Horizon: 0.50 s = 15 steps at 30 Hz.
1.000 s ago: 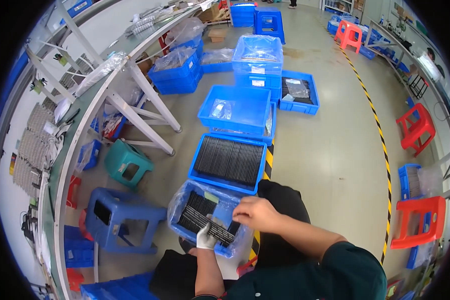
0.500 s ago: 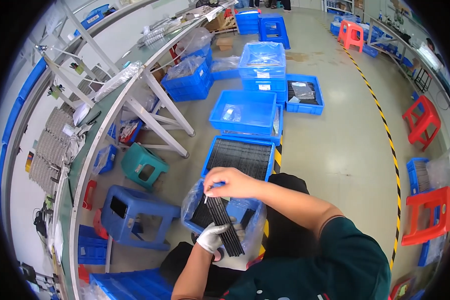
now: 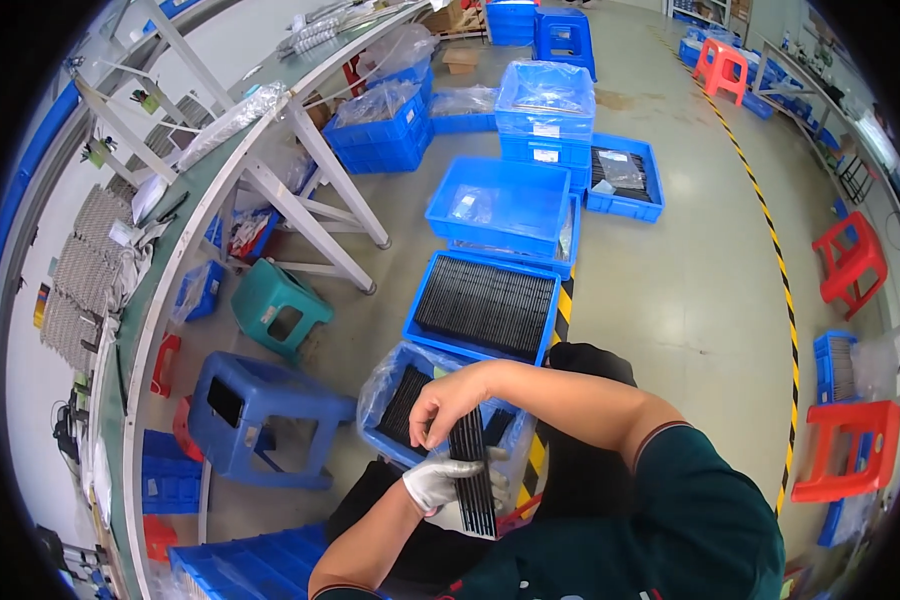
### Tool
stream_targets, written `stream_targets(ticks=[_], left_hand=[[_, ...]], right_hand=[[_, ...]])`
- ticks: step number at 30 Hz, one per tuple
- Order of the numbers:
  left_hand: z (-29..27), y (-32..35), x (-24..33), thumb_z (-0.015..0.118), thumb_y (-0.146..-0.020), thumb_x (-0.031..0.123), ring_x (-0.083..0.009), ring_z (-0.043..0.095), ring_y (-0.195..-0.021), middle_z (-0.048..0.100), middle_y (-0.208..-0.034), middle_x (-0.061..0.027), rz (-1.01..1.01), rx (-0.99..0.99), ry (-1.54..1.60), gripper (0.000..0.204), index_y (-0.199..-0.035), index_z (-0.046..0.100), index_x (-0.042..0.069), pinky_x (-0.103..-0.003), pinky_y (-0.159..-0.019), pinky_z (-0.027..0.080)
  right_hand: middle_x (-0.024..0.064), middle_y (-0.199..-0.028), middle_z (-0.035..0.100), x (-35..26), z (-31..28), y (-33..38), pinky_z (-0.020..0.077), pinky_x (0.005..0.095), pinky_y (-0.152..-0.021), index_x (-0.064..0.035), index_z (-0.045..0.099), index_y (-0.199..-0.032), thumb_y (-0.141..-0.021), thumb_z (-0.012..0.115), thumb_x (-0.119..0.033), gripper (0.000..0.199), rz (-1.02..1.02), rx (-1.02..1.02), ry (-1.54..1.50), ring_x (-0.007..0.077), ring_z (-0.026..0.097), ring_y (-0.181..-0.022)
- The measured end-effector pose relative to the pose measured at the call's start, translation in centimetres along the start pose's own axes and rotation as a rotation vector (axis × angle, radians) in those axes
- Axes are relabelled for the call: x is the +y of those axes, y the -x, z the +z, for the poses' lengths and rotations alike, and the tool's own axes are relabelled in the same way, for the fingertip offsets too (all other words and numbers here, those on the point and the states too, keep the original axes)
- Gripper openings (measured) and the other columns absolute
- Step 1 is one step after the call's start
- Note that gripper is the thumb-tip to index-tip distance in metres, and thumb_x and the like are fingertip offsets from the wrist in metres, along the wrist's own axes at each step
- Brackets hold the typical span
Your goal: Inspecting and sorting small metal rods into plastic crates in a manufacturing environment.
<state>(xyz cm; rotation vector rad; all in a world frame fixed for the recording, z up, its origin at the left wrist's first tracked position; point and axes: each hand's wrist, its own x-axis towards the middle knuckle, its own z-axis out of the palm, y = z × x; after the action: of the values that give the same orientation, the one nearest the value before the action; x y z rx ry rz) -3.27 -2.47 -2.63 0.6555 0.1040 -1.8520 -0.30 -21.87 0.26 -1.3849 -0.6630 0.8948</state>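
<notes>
My left hand (image 3: 436, 484), in a white glove, is wrapped round a bundle of long thin black strips (image 3: 474, 490), held upright over my lap. Bare and curled, my right hand (image 3: 448, 402) is beside the bundle's top end with fingers drawn together; what they pinch, if anything, is hidden. Just beyond, a blue bin (image 3: 378, 436) lined with clear plastic holds more black strips (image 3: 404, 402), partly covered by my right hand and forearm. Farther out, a second blue crate (image 3: 554, 312) is packed with rows of similar black strips (image 3: 485, 308).
Past the crates are a light-blue tray (image 3: 500, 200) and stacked blue crates (image 3: 546, 110). To the left are a blue stool (image 3: 260, 410), a green stool (image 3: 275, 305) and a long workbench (image 3: 205, 190). Red stools (image 3: 850, 450) line the right side beyond striped floor tape (image 3: 770, 240).
The bundle has turned more upright and shifted slightly right in my left hand. My right hand has moved down along its top end, and the view has shifted a little.
</notes>
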Motion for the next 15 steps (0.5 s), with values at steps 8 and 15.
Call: stream_targets(ticks=[8,15], left_hand=[[-1.1,-0.6,-0.8,0.063,-0.084,0.010,-0.0447,0.054,-0.112,0.057,-0.116,-0.0239,0.151,0.045,0.125,0.040,-0.119,0.047,-0.003,-0.058,-0.099,0.039],[0.4,-0.5,1.3,0.064,-0.083,0.014,-0.0362,0.053,-0.104,0.053,-0.109,-0.0152,0.441,0.058,0.195,0.038,-0.116,0.051,0.002,-0.056,-0.095,0.041]], right_hand=[[0.0082,-0.109,0.065,0.8,-1.1,-2.8,0.0453,0.0293,-0.089,0.0002,0.066,-0.100,-0.081,0.069,-0.019,0.027,0.026,0.066,0.137,0.0139,0.058,-0.101],[0.0028,-0.096,0.067,-0.8,-4.0,-2.4,0.0481,0.0252,-0.082,-0.0031,0.066,-0.101,-0.086,0.066,-0.013,0.019,-0.272,0.745,-0.220,0.0096,0.060,-0.092]])
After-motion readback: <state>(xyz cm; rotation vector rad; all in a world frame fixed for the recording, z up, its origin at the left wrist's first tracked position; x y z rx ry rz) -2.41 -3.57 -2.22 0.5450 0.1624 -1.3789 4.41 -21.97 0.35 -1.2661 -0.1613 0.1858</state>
